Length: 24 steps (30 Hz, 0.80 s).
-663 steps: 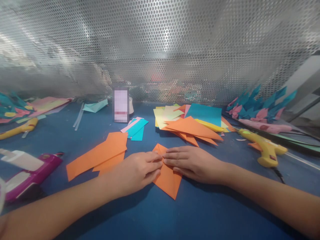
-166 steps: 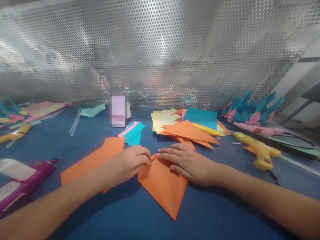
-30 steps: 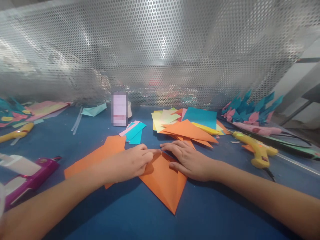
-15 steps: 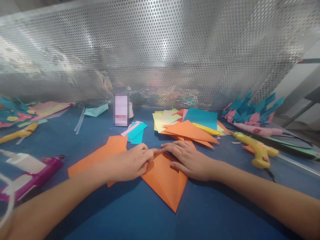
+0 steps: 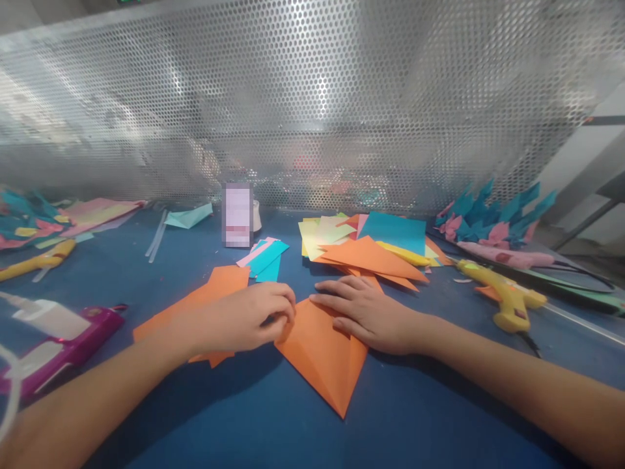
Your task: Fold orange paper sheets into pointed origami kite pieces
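Observation:
A folded orange paper sheet (image 5: 319,352) lies on the blue table (image 5: 273,430) in front of me, its point toward me. My right hand (image 5: 364,312) lies flat on its upper right part, fingers stretched out and pressing it down. My left hand (image 5: 244,319) rests at the sheet's left edge with fingers curled and pinched on the paper's folded flap. Under my left wrist lie more orange sheets (image 5: 215,290).
A pile of coloured paper (image 5: 371,247) sits behind my right hand. Yellow glue gun (image 5: 508,296) at right, magenta glue gun (image 5: 58,345) at left, another yellow glue gun (image 5: 36,260) far left. Folded teal and pink pieces (image 5: 493,212) at right. Perforated metal screen (image 5: 312,98) behind.
My left fingers have drawn back from the sheet's top corner and curled in at its left edge. My right hand stays flat on the paper.

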Motion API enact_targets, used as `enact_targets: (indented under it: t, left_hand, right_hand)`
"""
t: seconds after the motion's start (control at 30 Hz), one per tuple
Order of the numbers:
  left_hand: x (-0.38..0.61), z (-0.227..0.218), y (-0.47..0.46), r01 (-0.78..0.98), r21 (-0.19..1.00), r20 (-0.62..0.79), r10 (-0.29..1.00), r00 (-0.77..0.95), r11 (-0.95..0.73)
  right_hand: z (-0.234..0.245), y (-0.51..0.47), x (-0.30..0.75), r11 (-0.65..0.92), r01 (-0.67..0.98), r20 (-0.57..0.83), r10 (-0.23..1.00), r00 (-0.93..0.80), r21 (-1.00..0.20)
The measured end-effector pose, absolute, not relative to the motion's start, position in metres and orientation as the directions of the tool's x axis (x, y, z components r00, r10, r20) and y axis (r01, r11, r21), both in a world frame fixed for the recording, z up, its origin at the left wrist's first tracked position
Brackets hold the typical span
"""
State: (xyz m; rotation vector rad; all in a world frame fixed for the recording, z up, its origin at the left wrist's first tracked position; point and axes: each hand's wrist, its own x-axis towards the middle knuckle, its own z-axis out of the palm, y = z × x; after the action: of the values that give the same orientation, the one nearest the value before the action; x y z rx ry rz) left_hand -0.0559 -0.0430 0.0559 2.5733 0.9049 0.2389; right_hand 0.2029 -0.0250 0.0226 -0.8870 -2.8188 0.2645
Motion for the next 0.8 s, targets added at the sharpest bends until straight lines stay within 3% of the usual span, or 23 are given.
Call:
enact_targets:
  t: [0.3,0.57,0.67,0.8]
  left_hand:
    - [-0.058,0.051,-0.036,0.643,0.368,0.014,0.696,0.718,-0.672]
    - [-0.05,0.042,-0.043,0.845,0.279,0.004,0.88,0.474,-0.456]
    - [-0.05,0.04,-0.043,0.835,0.322,-0.002,0.882,0.471,-0.446]
    - [-0.048,0.04,-0.045,0.78,0.471,-0.018,0.88,0.475,-0.412]
  right_hand:
    - [0.022,-0.024,0.203,0.81,0.545,0.108,0.574,-0.811,-0.216]
    - [0.022,-0.024,0.204,0.816,0.536,0.117,0.567,-0.815,-0.219]
    - [0.022,-0.024,0.204,0.811,0.541,0.111,0.572,-0.813,-0.221]
    - [0.023,-0.025,0.204,0.802,0.552,0.092,0.582,-0.808,-0.228]
